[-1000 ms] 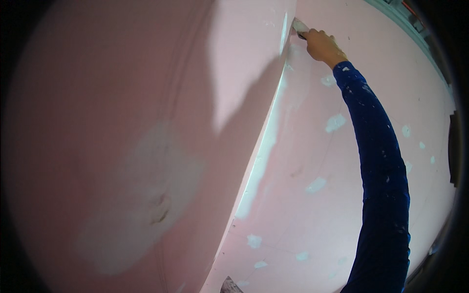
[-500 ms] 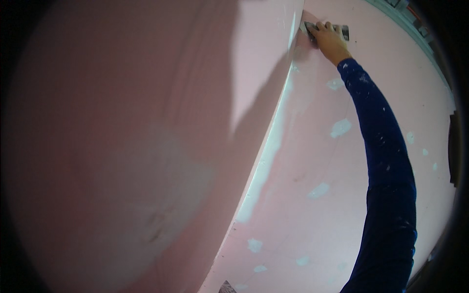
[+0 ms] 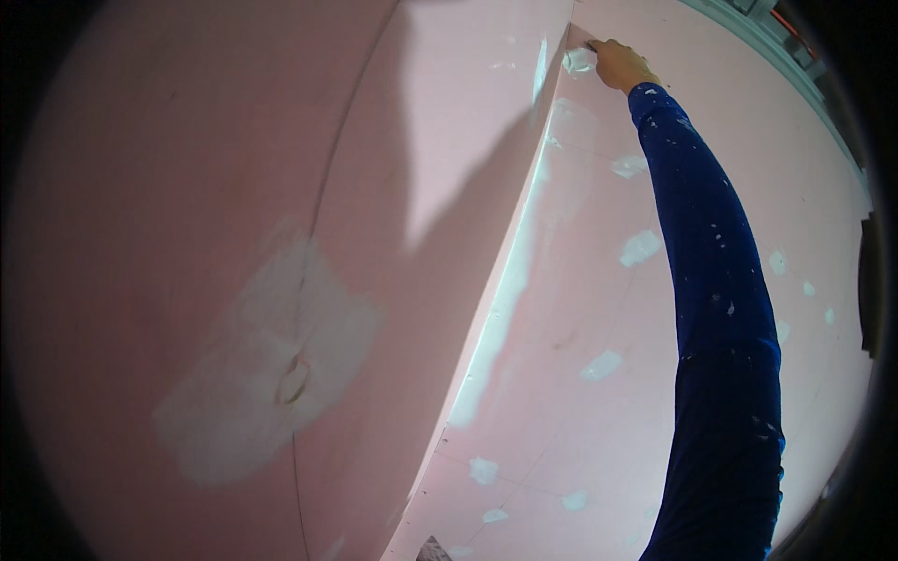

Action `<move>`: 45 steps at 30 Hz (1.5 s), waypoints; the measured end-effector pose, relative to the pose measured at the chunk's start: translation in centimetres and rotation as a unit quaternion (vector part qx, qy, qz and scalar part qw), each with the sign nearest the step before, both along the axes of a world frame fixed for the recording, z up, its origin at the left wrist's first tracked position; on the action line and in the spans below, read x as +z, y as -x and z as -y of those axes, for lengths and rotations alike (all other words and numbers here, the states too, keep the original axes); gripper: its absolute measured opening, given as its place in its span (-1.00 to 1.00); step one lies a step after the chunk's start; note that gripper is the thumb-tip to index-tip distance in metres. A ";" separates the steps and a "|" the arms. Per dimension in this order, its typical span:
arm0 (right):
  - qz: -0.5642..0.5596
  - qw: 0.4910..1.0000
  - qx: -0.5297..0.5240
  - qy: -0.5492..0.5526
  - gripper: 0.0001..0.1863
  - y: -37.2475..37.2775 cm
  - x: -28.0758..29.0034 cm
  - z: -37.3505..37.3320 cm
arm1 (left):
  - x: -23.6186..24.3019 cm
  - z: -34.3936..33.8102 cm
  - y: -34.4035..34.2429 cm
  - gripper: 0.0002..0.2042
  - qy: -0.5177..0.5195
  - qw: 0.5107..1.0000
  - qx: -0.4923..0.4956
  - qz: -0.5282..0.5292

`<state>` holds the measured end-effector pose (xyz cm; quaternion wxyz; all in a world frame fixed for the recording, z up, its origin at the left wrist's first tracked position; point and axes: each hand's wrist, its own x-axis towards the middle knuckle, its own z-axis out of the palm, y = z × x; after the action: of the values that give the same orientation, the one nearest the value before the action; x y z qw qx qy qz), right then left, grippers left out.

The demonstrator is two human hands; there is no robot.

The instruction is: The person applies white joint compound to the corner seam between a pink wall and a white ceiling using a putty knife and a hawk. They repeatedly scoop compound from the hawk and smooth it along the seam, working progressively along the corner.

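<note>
- In the head view, our right hand [image 3: 619,65] is stretched far up, near the top of the corner [image 3: 524,215] where two pink walls meet.
- Our fingers are curled tight around a small knife [image 3: 582,58]. Its flat blade sticks out to the left of our fingers, toward the corner.
- The blade lies flat on the right wall [image 3: 580,439], just beside the corner line, with white filler on it.
- A white strip [image 3: 500,318] runs long and straight down the corner, well below our hand.
- Small white patches [image 3: 640,248] dot the right wall, to the left of our blue sleeve [image 3: 720,309].
- A big white patch [image 3: 271,365] sits on the left wall [image 3: 140,187], well apart from our hand.
- Our left hand does not show.
</note>
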<state>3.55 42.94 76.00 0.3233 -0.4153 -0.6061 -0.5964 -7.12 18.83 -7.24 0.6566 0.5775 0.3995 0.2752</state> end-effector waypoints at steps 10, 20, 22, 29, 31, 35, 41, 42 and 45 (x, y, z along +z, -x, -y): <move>0.085 0.995 -0.019 -0.053 -0.71 0.9 -7.5 -2.4 | 0.0 -0.2 -0.1 -0.32 0.009 1.000 -0.012 0.000; 0.021 1.000 0.006 0.004 -0.44 -0.4 -3.4 1.7 | 0.1 0.4 -0.5 -0.34 -0.002 1.000 -0.020 0.004; 0.036 0.999 0.032 -0.018 -0.43 -0.2 -1.7 0.9 | 0.2 0.5 -0.9 -0.35 -0.008 1.000 -0.014 0.005; 0.009 0.998 0.041 0.043 -0.40 -0.5 -1.8 1.3 | 0.2 2.2 -1.9 -0.41 -0.011 1.000 0.020 -0.002; 0.027 0.998 0.018 0.062 -0.43 0.5 -2.2 1.4 | 0.5 2.2 -1.6 -0.43 -0.007 1.000 0.014 0.002; 0.042 0.998 0.000 0.047 -0.60 0.6 -5.6 0.1 | 1.1 2.0 -1.7 -0.46 -0.004 1.000 0.014 -0.001; 0.078 0.996 0.000 -0.032 -0.68 -0.6 -14.6 -1.1 | 1.5 2.4 -2.4 -0.50 -0.006 1.000 0.020 -0.011; 0.079 0.996 0.009 -0.052 -0.67 -0.6 -15.9 -1.4 | 1.6 2.5 -2.5 -0.51 -0.009 1.000 0.025 -0.014; 0.085 0.994 0.003 -0.074 -0.60 -0.5 -20.1 -0.8 | 2.3 3.0 -3.0 -0.53 -0.042 0.997 0.049 -0.051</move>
<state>4.09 43.73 55.88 0.3025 -0.3361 -0.5866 -0.6719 -4.16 15.80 -4.96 0.5964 0.5976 0.4481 0.2938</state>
